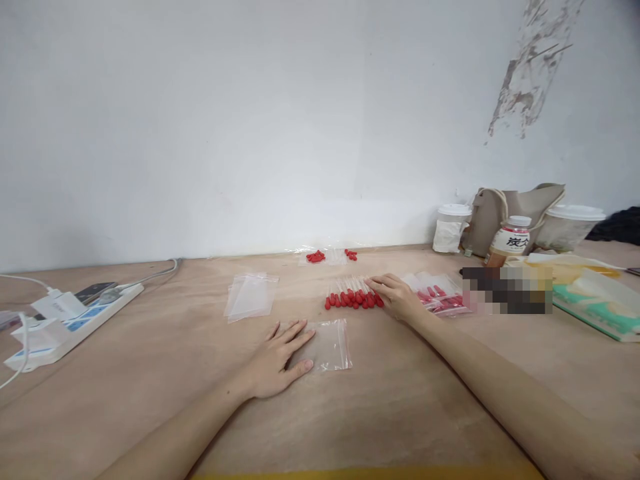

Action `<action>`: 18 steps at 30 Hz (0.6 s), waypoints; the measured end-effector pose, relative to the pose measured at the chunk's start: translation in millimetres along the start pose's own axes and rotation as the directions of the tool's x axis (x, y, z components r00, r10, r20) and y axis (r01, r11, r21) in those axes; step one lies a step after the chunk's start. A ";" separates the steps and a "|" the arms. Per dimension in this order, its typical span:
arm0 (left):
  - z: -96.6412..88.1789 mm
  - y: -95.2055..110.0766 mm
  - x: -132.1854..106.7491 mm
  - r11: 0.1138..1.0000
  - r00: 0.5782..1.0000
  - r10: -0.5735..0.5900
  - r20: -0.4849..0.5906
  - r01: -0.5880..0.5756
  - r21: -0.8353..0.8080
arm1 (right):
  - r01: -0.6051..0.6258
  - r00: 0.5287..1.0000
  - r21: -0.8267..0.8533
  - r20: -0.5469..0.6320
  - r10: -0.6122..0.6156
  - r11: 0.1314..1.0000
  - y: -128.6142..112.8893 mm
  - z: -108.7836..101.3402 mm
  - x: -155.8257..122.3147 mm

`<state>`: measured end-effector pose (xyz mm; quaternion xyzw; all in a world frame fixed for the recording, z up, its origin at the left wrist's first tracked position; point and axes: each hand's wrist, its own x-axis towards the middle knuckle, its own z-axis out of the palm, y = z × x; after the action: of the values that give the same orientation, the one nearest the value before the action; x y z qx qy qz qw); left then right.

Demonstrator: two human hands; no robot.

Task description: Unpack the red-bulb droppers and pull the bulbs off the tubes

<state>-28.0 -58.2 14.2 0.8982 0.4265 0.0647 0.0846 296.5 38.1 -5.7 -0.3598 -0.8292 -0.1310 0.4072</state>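
My left hand (pixel 280 359) lies flat with its fingers spread, pressing the left part of a clear zip bag (pixel 331 345) onto the table. To the right and farther back, my right hand (pixel 393 293) curls over the right end of a row of thin pale sticks with red bulb-shaped tips (pixel 354 298). Its fingers are close together on the sticks; its thumb is mostly hidden, and how many sticks it grips is unclear. Beside that hand lie clear bags with red-tipped pieces inside (pixel 440 300). More flat clear bags (pixel 251 295) rest left of the row.
Near the wall are two small groups of red-tipped pieces (pixel 315 256) on clear plastic. A power strip (pixel 75 327) with chargers and cables lies at left. At right stand a lidded cup (pixel 451 230), a drink bottle (pixel 511 241), a beige bag (pixel 485 220) and a green-patterned packet (pixel 597 307).
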 end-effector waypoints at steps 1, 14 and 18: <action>-0.3 0.4 0.0 1.000 1.000 0.003 -0.003 -0.003 -0.005 | 0.017 0.999 -0.026 0.041 -0.016 1.000 0.1 0.8 -0.5; -0.2 0.3 0.4 0.999 1.000 -0.023 -0.001 0.023 -0.029 | -0.050 0.989 -0.115 0.131 0.066 0.992 -7.8 0.2 -1.3; -0.3 0.3 3.2 0.989 0.996 -0.071 -0.045 0.065 -0.130 | -0.187 0.982 -0.108 -0.053 0.182 0.976 -5.1 0.0 -1.7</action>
<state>-25.8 -55.8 14.7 0.8740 0.4538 0.1113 0.1337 293.6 33.7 -6.6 -0.4548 -0.7745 -0.1469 0.4144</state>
